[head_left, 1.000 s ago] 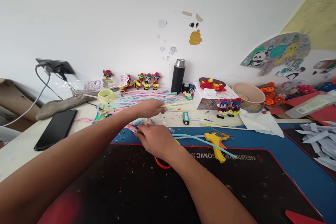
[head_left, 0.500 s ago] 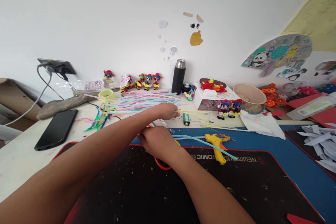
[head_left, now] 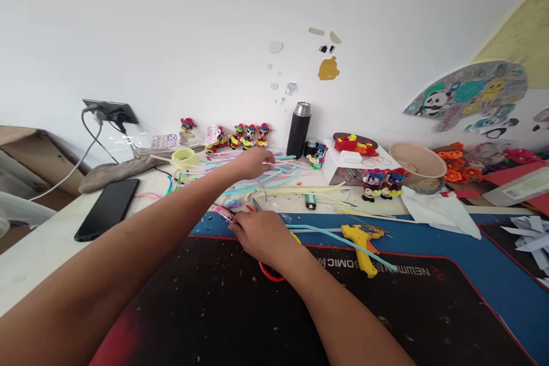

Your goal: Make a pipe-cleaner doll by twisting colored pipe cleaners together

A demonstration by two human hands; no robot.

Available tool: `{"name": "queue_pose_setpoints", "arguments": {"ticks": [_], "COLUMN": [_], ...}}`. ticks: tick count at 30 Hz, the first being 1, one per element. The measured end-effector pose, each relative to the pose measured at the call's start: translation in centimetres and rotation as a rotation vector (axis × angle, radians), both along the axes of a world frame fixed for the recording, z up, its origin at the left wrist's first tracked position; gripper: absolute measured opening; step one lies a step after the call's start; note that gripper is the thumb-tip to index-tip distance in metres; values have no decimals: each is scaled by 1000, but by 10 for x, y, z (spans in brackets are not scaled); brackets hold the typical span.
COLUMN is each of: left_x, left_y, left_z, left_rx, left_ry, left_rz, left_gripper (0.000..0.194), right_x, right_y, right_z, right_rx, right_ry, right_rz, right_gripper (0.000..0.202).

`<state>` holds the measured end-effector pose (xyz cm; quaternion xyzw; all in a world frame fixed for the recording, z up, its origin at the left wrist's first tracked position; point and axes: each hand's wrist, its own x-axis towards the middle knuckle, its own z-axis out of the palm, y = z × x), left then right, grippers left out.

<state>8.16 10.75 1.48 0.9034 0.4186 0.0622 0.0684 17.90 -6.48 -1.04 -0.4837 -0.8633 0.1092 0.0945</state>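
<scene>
My left hand reaches over the loose pile of pastel pipe cleaners at the back of the table. Its fingers look apart, and I see nothing held in them. Lower down, my right hand is closed over red-handled scissors, which it mostly covers. One handle loop shows below the wrist, and a blade tip sticks out past the knuckles. Beside the right fingertips lies a small pink patterned piece. A light blue pipe cleaner stretches right from that hand, across a yellow glue gun.
A black phone and yellow tape roll are at left. Several small figures and a black flask stand by the wall. A white box, a beige bowl and a green lighter are at right.
My left hand has moved back and left, from beside the yellow pipe cleaners to over the pastel pile, and its fingers have opened. My right hand stays in place. The view has shifted slightly.
</scene>
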Motion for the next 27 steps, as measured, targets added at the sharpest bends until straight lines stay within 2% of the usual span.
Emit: {"name": "queue_pose_setpoints", "arguments": {"ticks": [2, 6, 10, 13, 17, 20, 27], "left_x": [-17, -36, -39, -39, -42, -46, -61], "left_y": [8, 13, 11, 13, 16, 14, 1], "left_z": [-3, -20, -29, -20, 4, 16, 10], "left_rx": [3, 13, 32, 74, 153, 234, 163], "left_ry": [132, 216, 249, 245, 222, 177, 263], "left_rz": [30, 79, 126, 163, 208, 188, 151], "left_gripper": [38, 53, 43, 37, 36, 33, 33], "right_x": [0, 0, 0, -1, -1, -1, -2], "right_y": [0, 0, -1, -1, -1, -1, -1], "right_z": [-1, -3, -3, -1, -1, -1, -1], "right_rx": [6, 18, 16, 8, -16, -12, 6], "right_ry": [-2, -2, -5, -7, -14, -9, -24], "right_rz": [1, 1, -2, 0, 8, 14, 16], "right_gripper": [33, 33, 32, 31, 33, 33, 33]}}
